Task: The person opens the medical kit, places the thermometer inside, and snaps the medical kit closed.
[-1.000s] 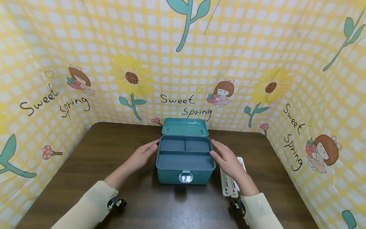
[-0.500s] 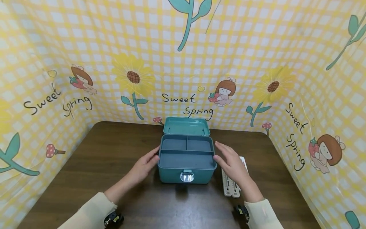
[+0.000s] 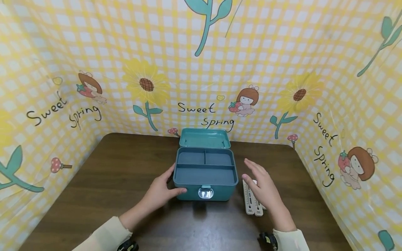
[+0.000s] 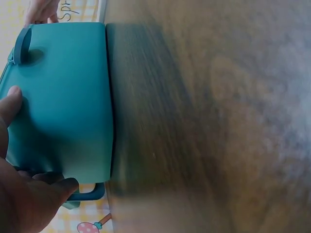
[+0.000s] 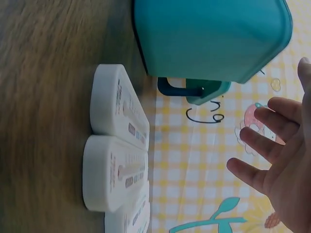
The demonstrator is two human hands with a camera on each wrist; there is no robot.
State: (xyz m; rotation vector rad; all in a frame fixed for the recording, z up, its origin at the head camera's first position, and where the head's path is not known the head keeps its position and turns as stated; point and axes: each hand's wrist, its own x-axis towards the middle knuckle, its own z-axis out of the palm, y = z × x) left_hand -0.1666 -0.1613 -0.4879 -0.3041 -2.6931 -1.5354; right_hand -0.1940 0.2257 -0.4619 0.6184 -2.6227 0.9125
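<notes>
A teal storage box (image 3: 221, 193) stands on the table with its lid (image 3: 205, 138) flipped back. Inside its top sits a blue-grey tray (image 3: 204, 175) divided into three bare compartments. A clear latch (image 3: 205, 192) hangs on the front. My left hand (image 3: 158, 193) grips the front left corner, thumb on the front face and fingers along the side; the left wrist view shows these fingers (image 4: 65, 187) against the box wall. To the right, my right hand (image 3: 265, 190) hovers apart from the box, fingers extended, over white thermometers (image 3: 250, 205) that it partly hides.
Three thermometers (image 5: 119, 170) lie side by side on the brown wooden table (image 3: 125, 164), right of the box. A folded-back handle (image 5: 177, 90) shows behind the box. Yellow checked cloth (image 3: 201, 76) with printed flowers encloses the table at the back and sides.
My right hand has drawn away from the box's right side, back and to the right. My left hand has slid forward along the box, its thumb now on the front face. The box stays put.
</notes>
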